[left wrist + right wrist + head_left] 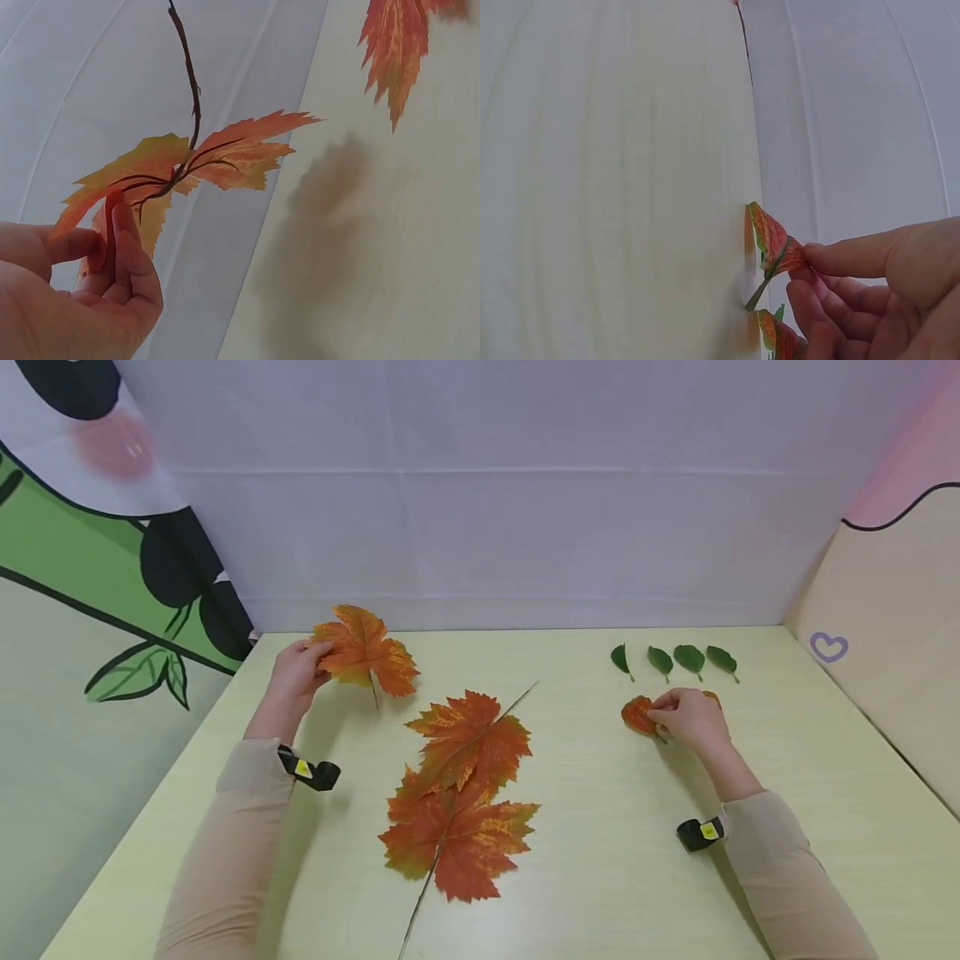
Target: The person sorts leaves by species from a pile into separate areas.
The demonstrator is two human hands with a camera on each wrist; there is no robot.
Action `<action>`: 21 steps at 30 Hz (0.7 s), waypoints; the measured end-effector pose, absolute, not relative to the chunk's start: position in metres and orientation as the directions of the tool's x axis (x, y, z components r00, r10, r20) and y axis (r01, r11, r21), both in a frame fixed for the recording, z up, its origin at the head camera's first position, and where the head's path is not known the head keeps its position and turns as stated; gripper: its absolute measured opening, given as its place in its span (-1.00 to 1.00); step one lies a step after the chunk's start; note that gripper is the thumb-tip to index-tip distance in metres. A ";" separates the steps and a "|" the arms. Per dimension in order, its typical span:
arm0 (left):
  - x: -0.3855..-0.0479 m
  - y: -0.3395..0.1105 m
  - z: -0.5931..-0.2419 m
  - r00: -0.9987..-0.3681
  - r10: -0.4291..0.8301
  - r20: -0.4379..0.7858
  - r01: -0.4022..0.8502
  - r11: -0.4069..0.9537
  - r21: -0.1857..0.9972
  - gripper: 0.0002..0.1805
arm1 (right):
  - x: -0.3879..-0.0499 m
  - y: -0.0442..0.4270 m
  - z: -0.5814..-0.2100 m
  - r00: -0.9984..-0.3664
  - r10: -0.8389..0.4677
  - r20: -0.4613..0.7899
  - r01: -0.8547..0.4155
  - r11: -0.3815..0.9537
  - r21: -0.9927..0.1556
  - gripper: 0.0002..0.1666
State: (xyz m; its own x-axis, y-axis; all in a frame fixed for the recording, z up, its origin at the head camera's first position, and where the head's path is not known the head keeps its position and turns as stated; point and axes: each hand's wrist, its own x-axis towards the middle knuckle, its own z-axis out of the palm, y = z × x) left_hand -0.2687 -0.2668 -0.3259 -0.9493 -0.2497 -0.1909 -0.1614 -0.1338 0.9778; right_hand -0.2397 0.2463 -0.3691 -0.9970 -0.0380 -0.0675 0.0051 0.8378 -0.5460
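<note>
Head view shows the left hand (294, 672) pinching a big orange leaf (363, 647) by its edge, held up off the table (592, 827) near its far left corner. Right of centre, the right hand (695, 720) pinches a small orange leaf (637, 715) between thumb and finger; whether it touches the table I cannot tell. Another small orange leaf (712, 697) shows partly behind that hand. Just beyond, four green leaves (688, 658) lie in a row. Between the hands, two large orange leaves (468, 835) overlap on the table.
</note>
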 end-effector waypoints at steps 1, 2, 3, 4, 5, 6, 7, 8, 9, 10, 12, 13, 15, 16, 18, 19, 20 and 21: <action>-0.268 -0.272 -0.327 -0.947 -0.251 -0.199 -0.171 -0.131 0.977 -0.93 | -0.240 0.246 -0.369 -0.997 -0.039 -0.068 0.005 0.837 -0.546 -0.69; -0.268 -0.276 -0.328 -0.947 -0.244 -0.209 -0.180 -0.134 0.974 -0.93 | -0.240 0.246 -0.369 -0.997 -0.040 -0.068 0.004 0.837 -0.547 -0.69; -0.268 -0.281 -0.329 -0.947 -0.237 -0.215 -0.188 -0.133 0.973 -0.92 | -0.239 0.246 -0.369 -0.997 -0.040 -0.068 0.004 0.838 -0.546 -0.69; -0.267 -0.284 -0.328 -0.947 -0.226 -0.226 -0.201 -0.128 0.971 -0.92 | -0.239 0.246 -0.369 -0.997 -0.039 -0.067 0.004 0.839 -0.544 -0.69; -0.268 -0.288 -0.329 -0.949 -0.218 -0.230 -0.208 -0.117 0.971 -0.91 | -0.239 0.246 -0.369 -0.997 -0.039 -0.068 0.004 0.839 -0.544 -0.69; -0.268 -0.292 -0.330 -0.949 -0.210 -0.236 -0.218 -0.106 0.970 -0.91 | -0.239 0.245 -0.369 -0.997 -0.039 -0.069 0.004 0.841 -0.541 -0.69; -0.268 -0.296 -0.331 -0.949 -0.203 -0.241 -0.227 -0.093 0.969 -0.90 | -0.238 0.245 -0.368 -0.997 -0.039 -0.068 0.004 0.841 -0.540 -0.69; -0.269 -0.299 -0.331 -0.948 -0.197 -0.249 -0.238 -0.080 0.968 -0.89 | -0.238 0.245 -0.368 -0.997 -0.039 -0.067 0.004 0.843 -0.539 -0.69; -0.269 -0.303 -0.332 -0.948 -0.193 -0.253 -0.245 -0.061 0.968 -0.88 | -0.238 0.245 -0.368 -0.997 -0.038 -0.068 0.005 0.843 -0.537 -0.69; -0.270 -0.306 -0.333 -0.948 -0.189 -0.257 -0.251 -0.053 0.966 -0.88 | -0.239 0.245 -0.368 -0.997 -0.037 -0.067 0.005 0.844 -0.537 -0.68; -0.271 -0.313 -0.337 -0.951 -0.179 -0.253 -0.252 -0.029 0.967 -0.88 | -0.239 0.245 -0.369 -0.997 -0.036 -0.066 0.005 0.843 -0.537 -0.68; -0.271 -0.317 -0.338 -0.950 -0.180 -0.253 -0.255 -0.015 0.967 -0.89 | -0.239 0.245 -0.369 -0.997 -0.035 -0.065 0.005 0.843 -0.538 -0.67; -0.272 -0.322 -0.341 -0.947 -0.185 -0.262 -0.269 0.018 0.963 -0.89 | -0.240 0.245 -0.369 -0.997 -0.033 -0.064 0.006 0.844 -0.536 -0.67; -0.272 -0.325 -0.343 -0.945 -0.191 -0.264 -0.278 0.045 0.960 -0.89 | -0.240 0.246 -0.369 -0.997 -0.033 -0.063 0.006 0.845 -0.535 -0.66; -0.272 -0.329 -0.346 -0.938 -0.209 -0.275 -0.302 0.111 0.947 -0.88 | -0.240 0.246 -0.369 -0.997 -0.033 -0.065 0.007 0.845 -0.535 -0.66; -0.273 -0.330 -0.348 -0.932 -0.225 -0.283 -0.318 0.137 0.938 -0.88 | -0.239 0.246 -0.368 -0.997 -0.034 -0.066 0.006 0.845 -0.534 -0.66; -0.273 -0.331 -0.350 -0.928 -0.236 -0.287 -0.329 0.161 0.930 -0.87 | -0.240 0.246 -0.369 -0.997 -0.033 -0.067 0.008 0.846 -0.533 -0.66; -0.274 -0.332 -0.351 -0.925 -0.249 -0.287 -0.337 0.187 0.923 -0.86 | -0.240 0.246 -0.368 -0.997 -0.032 -0.068 0.009 0.845 -0.535 -0.66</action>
